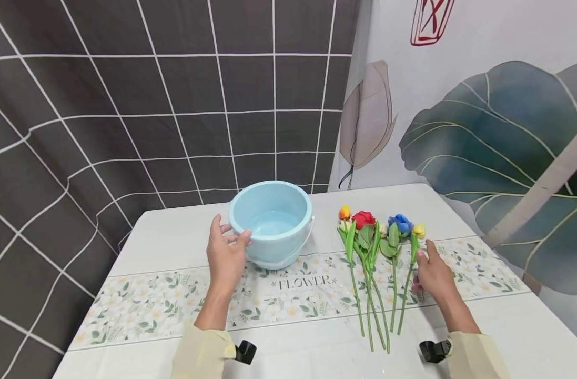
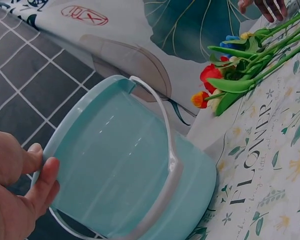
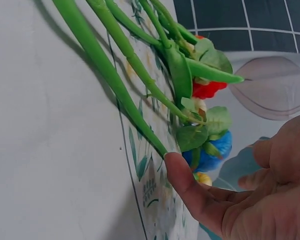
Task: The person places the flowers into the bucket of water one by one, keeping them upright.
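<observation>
The left hand [image 1: 226, 258] pinches the left edge of the rim of a round, light-blue plastic bucket [image 1: 275, 248], which stands upright on the white table [image 1: 316, 337] (a floral strip [image 1: 137, 305] lettered FLOWER crosses it). To its right lie green-stemmed artificial flowers [image 1: 365, 237]. The right hand [image 1: 434, 276], fingers loosely extended and gripping nothing, is just beside the yellow flower [image 1: 418, 230]; I cannot tell whether it touches the stem.

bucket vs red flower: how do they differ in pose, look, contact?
- Pose: the bucket stands upright, mouth up; the red flower lies down.
- Look: the bucket is pale blue and hollow, with a handle; the red flower's head is red and far narrower than the bucket.
- Contact: the left hand touches the bucket's rim; no hand touches the red flower.
Shared: both are on the table.
</observation>
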Motion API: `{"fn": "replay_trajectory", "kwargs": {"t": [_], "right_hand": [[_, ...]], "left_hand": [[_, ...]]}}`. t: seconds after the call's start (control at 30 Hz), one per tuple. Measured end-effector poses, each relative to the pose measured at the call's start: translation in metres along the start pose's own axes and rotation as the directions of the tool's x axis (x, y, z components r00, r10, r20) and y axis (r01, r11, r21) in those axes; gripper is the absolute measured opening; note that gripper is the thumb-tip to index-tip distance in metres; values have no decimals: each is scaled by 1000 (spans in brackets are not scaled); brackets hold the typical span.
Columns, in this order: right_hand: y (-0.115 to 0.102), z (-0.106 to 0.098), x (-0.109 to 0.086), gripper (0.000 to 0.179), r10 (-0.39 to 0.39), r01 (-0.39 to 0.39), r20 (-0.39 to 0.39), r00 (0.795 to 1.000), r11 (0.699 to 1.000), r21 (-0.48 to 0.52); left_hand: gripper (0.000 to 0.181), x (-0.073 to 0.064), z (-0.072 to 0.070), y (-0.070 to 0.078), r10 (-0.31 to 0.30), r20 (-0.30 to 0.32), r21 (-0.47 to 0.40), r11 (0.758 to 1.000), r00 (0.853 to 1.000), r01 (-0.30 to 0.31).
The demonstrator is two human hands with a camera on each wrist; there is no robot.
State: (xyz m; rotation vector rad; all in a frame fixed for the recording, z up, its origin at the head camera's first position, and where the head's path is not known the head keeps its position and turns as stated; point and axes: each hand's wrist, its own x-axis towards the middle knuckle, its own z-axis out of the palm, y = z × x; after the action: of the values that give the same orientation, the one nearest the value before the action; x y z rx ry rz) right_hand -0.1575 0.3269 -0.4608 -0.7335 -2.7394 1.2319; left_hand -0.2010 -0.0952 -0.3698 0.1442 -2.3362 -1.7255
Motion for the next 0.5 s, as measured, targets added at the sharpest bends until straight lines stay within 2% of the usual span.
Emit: {"fn": "replay_trajectory", "kwargs": {"t": [0.1, 0.2, 0.37, 0.5], "right_hand": [[-19, -7, -18, 61, 8, -9, 26, 1000, 998, 55], [-28, -9, -26, 60, 17, -20, 31, 999, 995, 102], [-25, -11, -28, 59, 30, -43, 66, 997, 979, 197], [-17, -13, -30, 60, 9, -31, 84, 996, 964, 263]], "left_hand": [[81, 0, 0, 0, -3, 1, -3, 1000, 1000, 3], [80, 1, 0, 1, -8, -4, 0, 1000, 1000, 8], [79, 1, 0, 1, -14, -4, -1, 1000, 1000, 14], [79, 1, 1, 2, -19, 1, -6, 1000, 1000, 19]]}}
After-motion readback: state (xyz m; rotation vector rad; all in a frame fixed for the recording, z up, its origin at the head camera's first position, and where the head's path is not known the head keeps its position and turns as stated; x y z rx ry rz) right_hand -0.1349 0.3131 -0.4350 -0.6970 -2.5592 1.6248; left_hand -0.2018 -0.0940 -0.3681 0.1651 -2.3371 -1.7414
